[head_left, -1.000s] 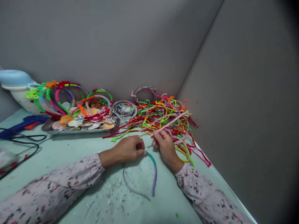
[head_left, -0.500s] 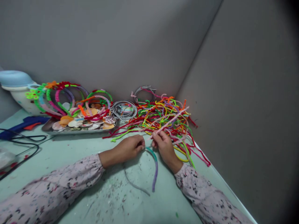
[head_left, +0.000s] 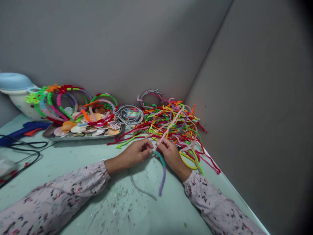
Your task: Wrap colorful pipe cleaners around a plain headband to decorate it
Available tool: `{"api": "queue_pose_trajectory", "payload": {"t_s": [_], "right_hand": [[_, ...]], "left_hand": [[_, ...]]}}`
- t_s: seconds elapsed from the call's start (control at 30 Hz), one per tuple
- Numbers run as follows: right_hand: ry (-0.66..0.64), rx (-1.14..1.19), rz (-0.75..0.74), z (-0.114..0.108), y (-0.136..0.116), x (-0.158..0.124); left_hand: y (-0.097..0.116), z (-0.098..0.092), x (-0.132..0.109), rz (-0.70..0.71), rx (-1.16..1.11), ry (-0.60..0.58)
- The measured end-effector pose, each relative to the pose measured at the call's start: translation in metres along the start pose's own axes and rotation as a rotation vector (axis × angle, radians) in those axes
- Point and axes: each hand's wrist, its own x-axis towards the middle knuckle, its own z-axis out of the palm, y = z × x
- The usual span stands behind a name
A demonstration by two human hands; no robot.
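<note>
My left hand (head_left: 135,152) is closed, thumb and fingers pinching a thin wire at the teal end of its wrapped part. That wrapped wire (head_left: 162,171), fuzzy teal then purple, curves down between my hands. A bare grey wire end (head_left: 143,192) hangs below my left hand; whether both belong to one wire is hidden by the fingers. My right hand (head_left: 171,156) pinches a light pink pipe cleaner (head_left: 173,124) near its lower end, beside the teal wrapping. Its long part slants up and away over the pile.
Behind my hands lies a tangled pile of coloured pipe cleaners (head_left: 156,121), with coiled grey wire (head_left: 129,115) beside it. A metal tray (head_left: 80,138) holds shells and wrapped headbands (head_left: 60,101). At left are a blue glue gun (head_left: 23,132), a black cord (head_left: 36,150) and a lidded container (head_left: 22,98).
My hands have drawn closer together. The pink pipe cleaner has swung steeper, its lower end now at the teal wrapping. The wrapped wire has lifted slightly.
</note>
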Motion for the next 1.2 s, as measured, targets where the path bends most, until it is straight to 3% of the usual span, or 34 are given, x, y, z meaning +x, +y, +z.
{"api": "queue_pose_trajectory", "payload": {"t_s": [0.47,1.2], "right_hand": [[-0.048,-0.036,-0.014,0.000,-0.004,0.000],[-0.142,0.020,-0.017,0.000,-0.003,0.001]], "left_hand": [[0.006,-0.003,-0.001,0.000,0.200,-0.068],[-0.004,0.002,0.000,-0.054,0.100,-0.041]]}}
